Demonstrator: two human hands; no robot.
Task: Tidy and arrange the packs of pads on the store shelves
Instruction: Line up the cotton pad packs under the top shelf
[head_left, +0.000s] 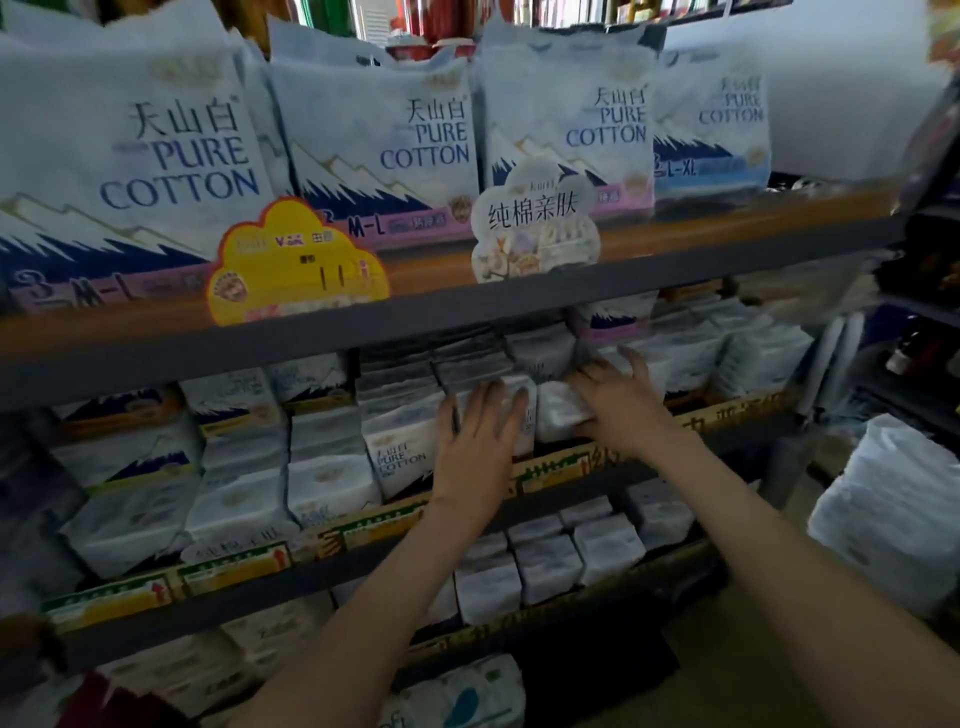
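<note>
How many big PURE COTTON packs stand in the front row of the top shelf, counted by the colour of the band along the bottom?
Pink band: 3 (left pack, second pack, third pack)
Blue band: 1 (rightmost pack)
Total: 4

Grey-edged store shelves (519, 306), large white PURE COTTON packs (374, 150) upright on top, smaller packs (322, 467) stacked beneath.

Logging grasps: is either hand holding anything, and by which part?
The right hand grips a small white pack by its right end; the left hand only presses flat on a neighbouring pack.
</note>
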